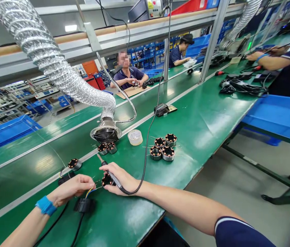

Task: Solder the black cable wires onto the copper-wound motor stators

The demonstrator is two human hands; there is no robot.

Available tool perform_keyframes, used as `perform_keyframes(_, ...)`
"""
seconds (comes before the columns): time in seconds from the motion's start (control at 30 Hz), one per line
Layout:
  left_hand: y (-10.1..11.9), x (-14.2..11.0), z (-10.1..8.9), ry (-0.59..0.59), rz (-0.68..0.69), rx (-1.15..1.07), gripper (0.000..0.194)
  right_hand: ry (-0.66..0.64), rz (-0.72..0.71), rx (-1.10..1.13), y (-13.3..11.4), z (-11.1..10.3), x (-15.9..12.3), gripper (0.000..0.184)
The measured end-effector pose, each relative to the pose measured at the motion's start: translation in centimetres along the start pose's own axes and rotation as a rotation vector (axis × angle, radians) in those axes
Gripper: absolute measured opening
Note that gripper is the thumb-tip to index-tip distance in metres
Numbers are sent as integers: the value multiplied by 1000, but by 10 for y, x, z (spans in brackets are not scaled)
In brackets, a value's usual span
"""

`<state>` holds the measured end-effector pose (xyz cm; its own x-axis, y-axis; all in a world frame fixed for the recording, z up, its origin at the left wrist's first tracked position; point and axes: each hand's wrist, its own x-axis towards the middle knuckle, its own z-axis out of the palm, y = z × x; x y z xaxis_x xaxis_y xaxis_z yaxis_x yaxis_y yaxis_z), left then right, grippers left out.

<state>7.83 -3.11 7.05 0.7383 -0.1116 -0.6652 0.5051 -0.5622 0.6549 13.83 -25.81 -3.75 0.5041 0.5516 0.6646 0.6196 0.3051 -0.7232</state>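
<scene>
My right hand [120, 178] is closed around a soldering iron [109, 171] whose tip points up and left, and it also rests on a small copper-wound motor stator [107, 180] on the green bench. My left hand [73, 187] pinches thin yellow and blue wires [90, 192] that lead to that stator. A blue band sits on my left wrist [46, 205]. The iron's black cord [150, 127] runs up and away. A black block [84, 204] lies under the wires.
Several more stators [162, 147] lie grouped to the right, two [107, 147] under the fume hood [106, 132], one [74, 164] at left. A tape roll [135, 137] sits mid-bench. Other people work across the line and at far right. Blue bins [278, 116] stand right.
</scene>
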Motion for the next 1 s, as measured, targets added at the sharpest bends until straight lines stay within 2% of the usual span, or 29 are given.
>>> perform_keyframes(0.13, 6, 2, 4, -90, 28, 39, 72, -5, -11, -18, 2, -1, 0, 80)
perform_keyframes(0.33, 15, -1, 14, -2, 55, 64, 71, -24, -24, -22, -12, -4, -3, 68)
perform_keyframes(0.43, 12, -3, 12, 6, 59, 68, 71, -15, 4, -29, -15, -4, -6, 62)
perform_keyframes(0.5, 6, -2, 10, 95, 53, 35, 70, -34, 37, -35, -14, -4, -7, 61)
perform_keyframes(0.57, 3, -1, 10, 121, 44, -26, 70, -40, 71, -50, -13, -3, -7, 59)
perform_keyframes(0.7, 8, 1, 18, 23, 42, -57, 74, -39, 82, -121, -18, -4, -6, 55)
perform_keyframes(0.77, 13, 3, 25, 12, 81, 18, 66, -37, 64, -170, -20, -4, -7, 54)
perform_keyframes(0.83, 16, 6, 30, -6, 128, 43, 49, -26, 56, -219, -20, -3, -8, 53)
perform_keyframes(0.9, 12, 12, 32, -33, 145, -70, 36, 2, 52, -261, -16, -2, -10, 54)
perform_keyframes(1.0, -1, 17, 30, -81, 136, -271, 28, 21, 58, -263, -7, -1, -11, 56)
